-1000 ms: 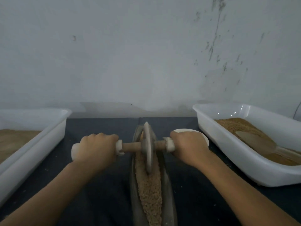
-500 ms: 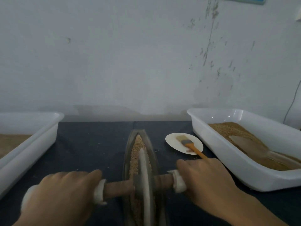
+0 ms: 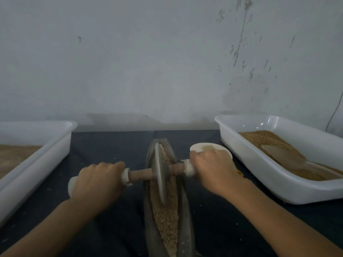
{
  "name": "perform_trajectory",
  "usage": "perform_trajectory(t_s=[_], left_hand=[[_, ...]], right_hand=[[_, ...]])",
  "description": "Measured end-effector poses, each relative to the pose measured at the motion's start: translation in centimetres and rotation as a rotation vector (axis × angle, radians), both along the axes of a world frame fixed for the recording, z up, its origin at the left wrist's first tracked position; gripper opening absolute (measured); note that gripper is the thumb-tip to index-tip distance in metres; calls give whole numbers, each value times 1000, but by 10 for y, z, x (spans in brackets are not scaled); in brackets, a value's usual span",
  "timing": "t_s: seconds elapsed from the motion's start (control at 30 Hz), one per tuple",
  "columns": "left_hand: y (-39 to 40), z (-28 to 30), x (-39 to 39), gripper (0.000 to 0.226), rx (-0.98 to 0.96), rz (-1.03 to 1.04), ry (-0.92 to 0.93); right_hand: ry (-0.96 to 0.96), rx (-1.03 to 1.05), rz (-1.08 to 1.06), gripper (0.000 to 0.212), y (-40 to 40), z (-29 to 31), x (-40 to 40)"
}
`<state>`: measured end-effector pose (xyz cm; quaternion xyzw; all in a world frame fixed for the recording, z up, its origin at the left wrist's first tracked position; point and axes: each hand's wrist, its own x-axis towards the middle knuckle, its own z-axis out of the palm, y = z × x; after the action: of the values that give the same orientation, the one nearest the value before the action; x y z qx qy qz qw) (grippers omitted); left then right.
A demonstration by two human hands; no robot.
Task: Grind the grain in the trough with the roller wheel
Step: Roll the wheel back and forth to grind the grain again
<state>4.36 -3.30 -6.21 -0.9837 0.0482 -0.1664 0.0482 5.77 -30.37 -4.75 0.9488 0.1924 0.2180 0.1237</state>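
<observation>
Head view: My left hand [image 3: 96, 180] was closed around the left white grip of the roller wheel [image 3: 160, 173], and my right hand [image 3: 213, 171] was closed around the right grip. The wheel stood on edge in the far half of the boat-shaped trough [image 3: 183, 210], tilted slightly, its wooden axle [image 3: 141, 175] crossing the trough rims. Grain [image 3: 167, 219] filled the trough channel along its length. The trough lay on the dark surface [image 3: 111, 145], between two white plastic trays. The right tray [image 3: 259, 175] held brown grain and a scoop [image 3: 282, 154]. The left tray [image 3: 37, 154] held finer brown material. A small white dish [image 3: 200, 146] sat just behind my right hand, partly hidden.
</observation>
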Motion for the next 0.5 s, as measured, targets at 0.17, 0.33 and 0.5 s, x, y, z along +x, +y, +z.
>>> perform_trajectory(t_s=[0.17,0.33,0.5], left_hand=[[12,5,-58,39,21,-58,96],[3,11,-50,39,88,-16,100],[-3,1,16,22,81,14,-106]], right_hand=[[-23,34,76,51,-15,5,-66],[143,48,-5,38,-10,1,-48],[17,113,-60,31,0,-12,20]])
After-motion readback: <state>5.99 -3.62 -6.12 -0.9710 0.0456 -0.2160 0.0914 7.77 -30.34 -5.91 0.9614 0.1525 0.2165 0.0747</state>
